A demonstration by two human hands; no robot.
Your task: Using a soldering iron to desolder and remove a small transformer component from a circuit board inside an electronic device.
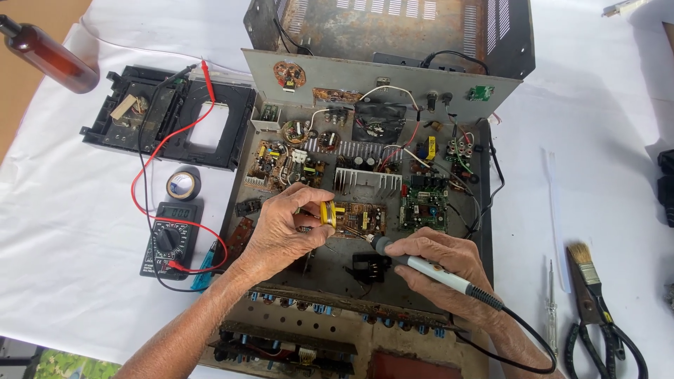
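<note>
While the left hand (284, 228) pinches a small yellow reel (327, 213) between thumb and fingers, the right hand (439, 258) is closed around a soldering iron (421, 264), its tip aimed at the brown circuit board (361, 219) just beside the reel. Both hands work over the middle of an opened metal chassis (365, 210) that sits at the centre of the white-covered worktop (63, 210), its hinged cover (393, 28) tipped back toward the far edge. The iron's black cord (519, 344) loops off toward the near edge. Left of the chassis lie a black multimeter (170, 240) with red and black leads (151, 158), a roll of black tape (183, 185) and a black plastic frame (168, 116). A brown bottle (49, 56) lies at the far left corner. Near the right edge rest a paintbrush (584, 263), a screwdriver (552, 309) and black-handled pliers (604, 337).
</note>
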